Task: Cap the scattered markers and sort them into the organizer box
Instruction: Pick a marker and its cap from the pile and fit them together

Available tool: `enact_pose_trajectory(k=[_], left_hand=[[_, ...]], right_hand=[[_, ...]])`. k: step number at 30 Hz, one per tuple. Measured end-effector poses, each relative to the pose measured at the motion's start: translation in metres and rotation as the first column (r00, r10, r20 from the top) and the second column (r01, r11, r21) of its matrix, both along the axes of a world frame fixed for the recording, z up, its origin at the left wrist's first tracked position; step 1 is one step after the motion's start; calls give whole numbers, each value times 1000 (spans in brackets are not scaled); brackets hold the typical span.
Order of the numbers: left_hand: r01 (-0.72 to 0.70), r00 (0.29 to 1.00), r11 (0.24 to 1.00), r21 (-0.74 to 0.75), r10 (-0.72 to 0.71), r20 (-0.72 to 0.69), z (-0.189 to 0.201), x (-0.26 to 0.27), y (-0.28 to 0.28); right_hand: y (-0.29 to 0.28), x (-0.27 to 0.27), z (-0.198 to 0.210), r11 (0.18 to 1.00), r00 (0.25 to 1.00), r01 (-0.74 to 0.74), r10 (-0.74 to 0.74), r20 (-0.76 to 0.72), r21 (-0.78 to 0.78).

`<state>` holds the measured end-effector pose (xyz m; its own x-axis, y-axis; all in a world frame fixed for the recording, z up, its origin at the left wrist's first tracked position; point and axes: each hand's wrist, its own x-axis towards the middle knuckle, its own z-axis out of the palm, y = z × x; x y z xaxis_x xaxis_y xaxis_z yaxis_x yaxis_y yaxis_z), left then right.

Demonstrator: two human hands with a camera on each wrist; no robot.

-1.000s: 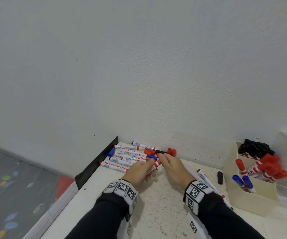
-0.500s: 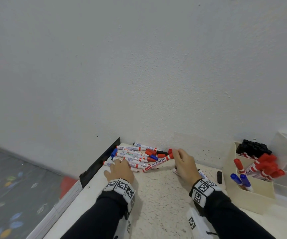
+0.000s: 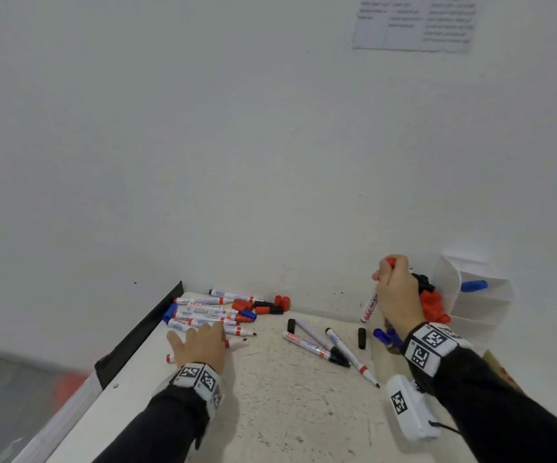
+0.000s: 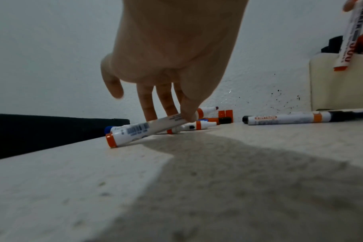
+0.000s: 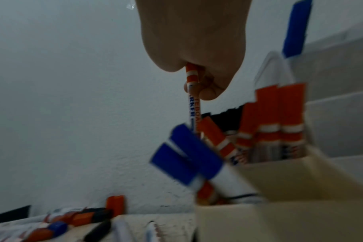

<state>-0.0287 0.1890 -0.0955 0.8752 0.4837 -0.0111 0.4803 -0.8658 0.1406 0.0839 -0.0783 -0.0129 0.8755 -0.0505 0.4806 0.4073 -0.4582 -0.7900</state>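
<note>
At three o'clock, right hand (image 3: pixel 399 292) grips a capped red marker (image 3: pixel 369 307) over the part-filled organizer box (image 5: pixel 280 176); left hand (image 3: pixel 200 344) pinches another marker (image 4: pixel 143 129); many remain on tabletop (image 3: pixel 287 396).

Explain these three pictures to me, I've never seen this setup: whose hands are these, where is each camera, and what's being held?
No machine here: a person works with bare hands, wearing patterned wristbands. One camera sits on the head, looking down; one on each wrist, looking along the fingers.

On the white table lies a pile of markers near the wall, with loose caps and some uncapped markers in the middle.

The left hand reaches down with fingers on a red-ended marker, one end lifted; a firm grip is not clear.

The right hand grips a capped red marker upright beside the cream organizer box, which already holds red, blue and black markers.
</note>
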Motion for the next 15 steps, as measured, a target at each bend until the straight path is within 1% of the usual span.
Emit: enact_pose_trajectory(k=[3, 6, 10, 14, 15], left_hand=[[30, 997, 993, -114, -22, 75, 2, 6, -6], [70, 991, 972, -224, -42, 127, 5, 11, -10], [95, 987, 943, -319, -47, 156, 9, 17, -13], [103, 986, 916, -387, -42, 162, 13, 23, -14], [106, 984, 905, -411, -35, 176, 14, 24, -15]], right_hand=[[-30, 0, 11, 992, 992, 128, -128, 1, -4], [-44, 6, 15, 980, 976, 199, -200, 89, 22], [-45, 11, 12, 975, 965, 224, -221, 142, -4], [-47, 9, 12, 968, 954, 240, -221, 201, -75], [-49, 8, 11, 964, 955, 240, -213, 204, -114]])
